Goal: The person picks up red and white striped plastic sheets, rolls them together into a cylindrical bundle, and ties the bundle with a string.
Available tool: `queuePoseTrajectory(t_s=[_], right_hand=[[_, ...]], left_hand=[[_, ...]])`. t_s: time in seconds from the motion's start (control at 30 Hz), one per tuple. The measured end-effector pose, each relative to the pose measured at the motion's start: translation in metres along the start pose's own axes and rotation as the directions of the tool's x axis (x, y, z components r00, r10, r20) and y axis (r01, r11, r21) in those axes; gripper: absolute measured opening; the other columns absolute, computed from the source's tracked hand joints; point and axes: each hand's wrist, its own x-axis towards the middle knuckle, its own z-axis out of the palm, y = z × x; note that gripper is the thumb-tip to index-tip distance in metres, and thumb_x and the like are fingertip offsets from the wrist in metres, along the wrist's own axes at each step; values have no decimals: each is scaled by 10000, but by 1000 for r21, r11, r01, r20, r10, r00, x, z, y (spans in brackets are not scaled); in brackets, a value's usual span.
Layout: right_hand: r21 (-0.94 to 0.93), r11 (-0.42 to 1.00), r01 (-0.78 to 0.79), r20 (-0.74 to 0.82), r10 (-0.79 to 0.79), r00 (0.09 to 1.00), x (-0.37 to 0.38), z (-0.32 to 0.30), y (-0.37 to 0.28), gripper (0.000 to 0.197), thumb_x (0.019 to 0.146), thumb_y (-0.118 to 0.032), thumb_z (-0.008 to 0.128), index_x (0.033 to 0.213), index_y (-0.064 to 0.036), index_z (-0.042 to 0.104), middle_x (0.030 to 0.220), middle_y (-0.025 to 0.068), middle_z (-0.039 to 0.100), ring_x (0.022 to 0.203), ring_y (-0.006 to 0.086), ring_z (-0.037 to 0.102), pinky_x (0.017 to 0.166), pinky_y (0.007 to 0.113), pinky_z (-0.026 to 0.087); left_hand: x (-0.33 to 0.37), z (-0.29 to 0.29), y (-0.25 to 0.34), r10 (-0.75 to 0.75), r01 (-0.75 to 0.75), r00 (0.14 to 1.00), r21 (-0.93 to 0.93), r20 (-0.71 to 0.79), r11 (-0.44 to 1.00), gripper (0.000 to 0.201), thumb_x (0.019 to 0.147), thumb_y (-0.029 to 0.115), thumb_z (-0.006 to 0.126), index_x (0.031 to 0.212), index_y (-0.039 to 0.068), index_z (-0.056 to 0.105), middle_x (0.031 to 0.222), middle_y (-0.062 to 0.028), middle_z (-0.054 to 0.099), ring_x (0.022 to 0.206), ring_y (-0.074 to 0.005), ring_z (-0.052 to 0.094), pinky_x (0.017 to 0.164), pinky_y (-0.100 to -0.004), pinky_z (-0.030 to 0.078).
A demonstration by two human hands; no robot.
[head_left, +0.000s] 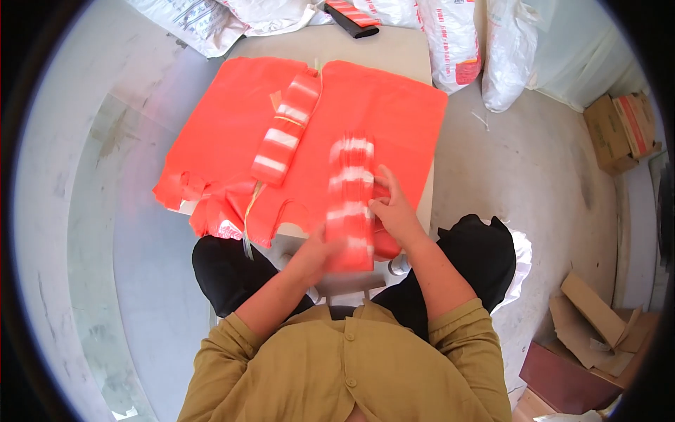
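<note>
A long folded bundle of red plastic bags with white bands is held upright lengthwise in front of me, slightly blurred. My left hand grips its lower left edge; the fingers are partly hidden and smeared. At the right edge my right hand has its thumb against the bundle, with the index finger raised along the side. A second striped bundle, with a yellowish tie around its middle, lies tilted to the left. Beneath both, flat red plastic sheeting spreads over a pale tabletop.
White sacks line the far side. A dark object with red striped plastic lies at the table's far edge. Cardboard boxes stand far right, and opened cardboard lies near right. A pale tie strand hangs over the near edge.
</note>
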Motion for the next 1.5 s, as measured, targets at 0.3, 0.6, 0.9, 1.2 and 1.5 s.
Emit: queuePoseTrajectory(t_s=[0.3,0.6,0.9,1.2,1.5], right_hand=[[-573,788,226,-19,-288,957,-1,-2,15,241,916,-182,607,1056,5,666,1397,152,452,1165,278,510,978,357,439],[-710,702,60,102,18,995,-26,9,-20,286,868,-260,673,816,22,665,1011,137,654,832,234,635,753,362,512],[-449,894,-2,99,52,994,-37,21,19,500,816,-210,719,1220,7,520,979,148,659,851,223,647,732,345,513],[-165,957,-237,118,258,959,-48,28,11,543,854,-106,677,1322,22,434,1104,120,632,939,160,636,811,308,521],[-378,920,-105,102,154,983,-36,0,72,603,887,-59,636,1409,45,352,1303,117,550,1162,173,551,997,325,454]], left_hand=[[-9,-9,-20,-72,77,995,-64,73,995,410,1024,261,506,1395,107,425,1356,-46,536,1195,-191,565,991,-422,492],[-12,-9,-28,-120,117,993,-261,5,958,418,1064,355,398,1397,105,442,1368,-61,534,1200,-204,565,1007,-400,481],[-14,-6,-25,-113,111,993,-66,-29,992,561,991,225,544,1472,93,288,1278,-87,565,1123,-187,588,970,-349,481],[-25,-33,-58,100,-91,995,503,9,860,820,908,29,578,1562,101,88,1347,-95,465,1143,-161,540,988,-337,458],[-33,-25,-61,47,-58,995,124,89,991,632,1042,135,417,1585,246,113,1536,-24,300,1336,-177,394,1088,-378,405]])
